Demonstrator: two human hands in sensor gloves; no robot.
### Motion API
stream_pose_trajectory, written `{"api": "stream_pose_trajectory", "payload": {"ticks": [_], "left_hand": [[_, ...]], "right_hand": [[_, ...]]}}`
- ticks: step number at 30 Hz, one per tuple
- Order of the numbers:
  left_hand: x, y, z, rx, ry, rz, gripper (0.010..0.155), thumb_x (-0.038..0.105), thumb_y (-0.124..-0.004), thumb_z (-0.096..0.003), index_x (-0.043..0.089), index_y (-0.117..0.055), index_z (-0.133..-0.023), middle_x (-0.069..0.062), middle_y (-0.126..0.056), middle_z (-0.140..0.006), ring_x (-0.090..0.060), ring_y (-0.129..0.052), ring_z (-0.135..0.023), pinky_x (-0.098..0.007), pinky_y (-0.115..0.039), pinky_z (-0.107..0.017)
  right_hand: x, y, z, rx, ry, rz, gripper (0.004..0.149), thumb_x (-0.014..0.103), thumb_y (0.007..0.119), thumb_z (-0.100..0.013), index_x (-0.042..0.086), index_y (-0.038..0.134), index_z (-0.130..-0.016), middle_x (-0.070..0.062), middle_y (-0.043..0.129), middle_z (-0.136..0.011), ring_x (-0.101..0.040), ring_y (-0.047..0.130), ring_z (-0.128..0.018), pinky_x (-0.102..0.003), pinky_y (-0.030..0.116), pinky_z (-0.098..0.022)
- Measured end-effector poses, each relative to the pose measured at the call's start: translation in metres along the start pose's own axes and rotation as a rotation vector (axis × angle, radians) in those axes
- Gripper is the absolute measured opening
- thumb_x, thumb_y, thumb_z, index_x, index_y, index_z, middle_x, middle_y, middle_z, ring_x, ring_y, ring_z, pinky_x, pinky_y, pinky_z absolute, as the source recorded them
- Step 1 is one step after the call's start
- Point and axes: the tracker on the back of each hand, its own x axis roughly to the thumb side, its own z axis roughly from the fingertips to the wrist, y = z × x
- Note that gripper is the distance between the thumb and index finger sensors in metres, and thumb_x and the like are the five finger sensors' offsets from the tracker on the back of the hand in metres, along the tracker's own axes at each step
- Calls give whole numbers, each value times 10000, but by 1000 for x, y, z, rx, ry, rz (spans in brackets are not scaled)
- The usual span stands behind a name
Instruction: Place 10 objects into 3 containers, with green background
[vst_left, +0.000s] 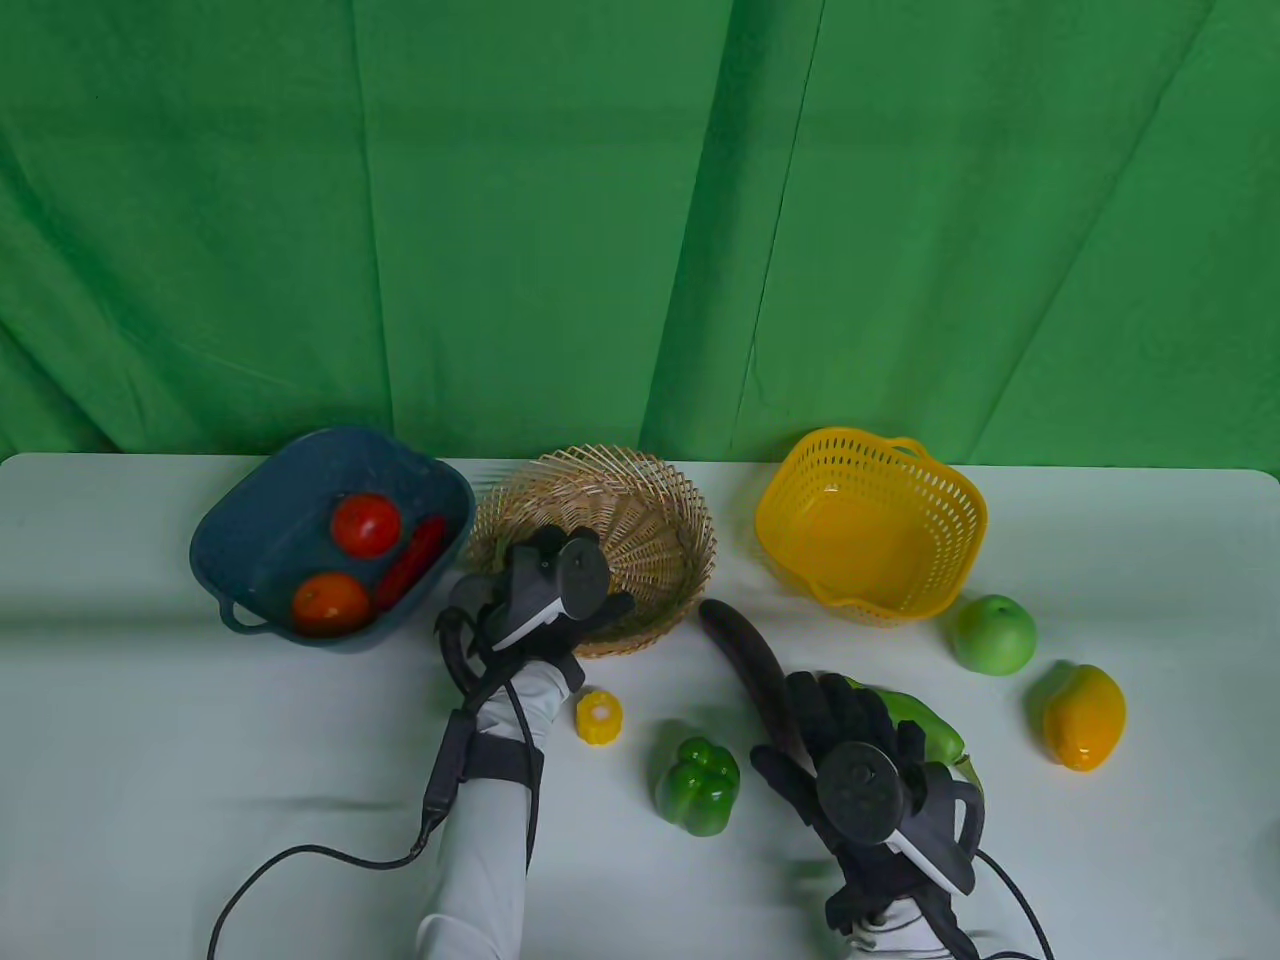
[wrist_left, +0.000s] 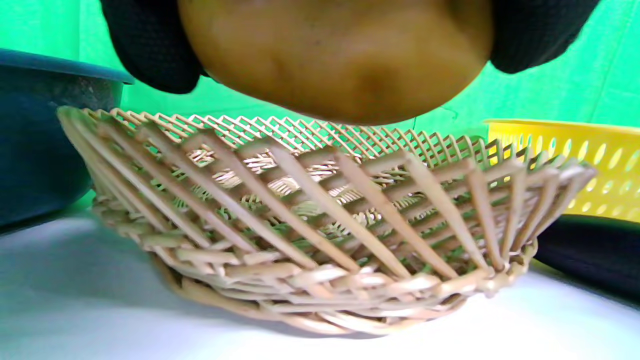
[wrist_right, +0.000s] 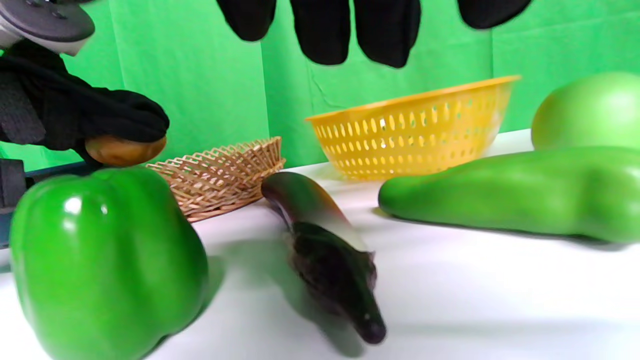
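Note:
My left hand (vst_left: 560, 600) hovers over the front rim of the wicker basket (vst_left: 650, 510) and grips a brown potato (wrist_left: 335, 55) just above the weave (wrist_left: 320, 225). The potato also shows under the glove in the right wrist view (wrist_right: 125, 150). My right hand (vst_left: 840, 720) is open with spread fingers (wrist_right: 380, 25), above the near end of a dark eggplant (vst_left: 745, 660) and a long green pepper (vst_left: 925, 725), touching neither in the right wrist view. The blue basket (vst_left: 240, 500) holds two tomatoes (vst_left: 366, 524) and a red chili (vst_left: 412, 560). The yellow basket (vst_left: 950, 560) holds nothing.
A corn piece (vst_left: 599, 717) and a green bell pepper (vst_left: 700, 785) lie between my hands. A green apple (vst_left: 993, 633) and a yellow mango (vst_left: 1083, 715) lie at the right, in front of the yellow basket. Glove cables trail to the table's front edge.

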Motion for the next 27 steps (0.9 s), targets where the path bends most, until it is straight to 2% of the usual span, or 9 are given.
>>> {"api": "stream_pose_trajectory", "payload": {"ticks": [7, 11, 16, 19, 27], "left_hand": [[4, -4, -3, -8, -13, 11, 852, 712, -663, -499, 256, -446, -1186, -205, -493, -1217, -481, -622, -1078, -613, -666, -680], [4, 1, 3, 28, -34, 17, 802, 682, -635, -528, 250, -465, -1182, -200, -509, -1211, -477, -619, -1079, -617, -657, -679], [-1, 14, 18, 102, -80, 37, 744, 645, -608, -554, 253, -484, -1174, -188, -548, -1200, -465, -653, -1063, -604, -673, -669], [-5, 18, 27, 105, -104, 70, 734, 642, -604, -557, 257, -494, -1172, -181, -574, -1193, -458, -675, -1054, -596, -683, -665], [-13, 19, 58, 154, -207, 129, 720, 636, -599, -562, 258, -510, -1168, -171, -615, -1178, -439, -718, -1032, -579, -707, -649]], "right_hand": [[0, 0, 0, 8, 4, 5, 807, 705, 513, -537, 246, 405, -1191, -192, 502, -1238, -520, 511, -1088, -785, 399, -728], [1, 0, 0, 7, 2, 2, 806, 704, 513, -538, 245, 405, -1191, -193, 500, -1239, -521, 512, -1087, -785, 397, -728], [2, 1, -1, 11, -5, -1, 805, 704, 513, -537, 248, 404, -1191, -190, 499, -1240, -520, 512, -1087, -785, 396, -728], [3, 2, -1, 16, -7, 3, 804, 704, 513, -538, 249, 403, -1192, -192, 500, -1239, -520, 510, -1087, -785, 398, -727], [4, 3, -1, 20, -10, 6, 805, 703, 514, -538, 246, 404, -1192, -190, 500, -1239, -519, 511, -1087, -785, 398, -728]]}}
